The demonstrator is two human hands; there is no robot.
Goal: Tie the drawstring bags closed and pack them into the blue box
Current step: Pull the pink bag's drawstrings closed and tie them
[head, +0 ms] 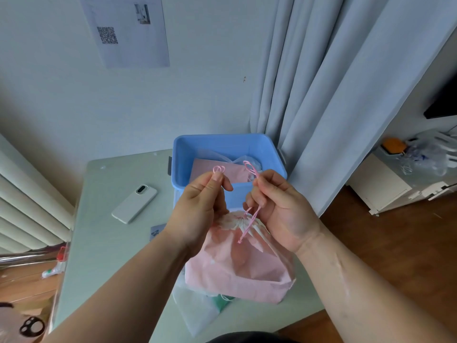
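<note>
Hands [242, 206] pinching thin looped cord [249, 219] above crinkly pink bag [237, 268]

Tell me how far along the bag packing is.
Done: one packed bag lies in the blue box. In hand: left hand and right hand each pinch a drawstring loop of a cinched pink bag, knot unfinished. Left: finish, pack it, plus the bags beneath.

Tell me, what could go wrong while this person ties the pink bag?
1. The left hand and right hand each pinch only a thin loop of the pink cord; one could slip before the knot is tight.
2. The pink drawstring bag lies on other bags near the table edge; a tug might drag them off.
3. The blue box already holds bags, so space may be tight.
</note>
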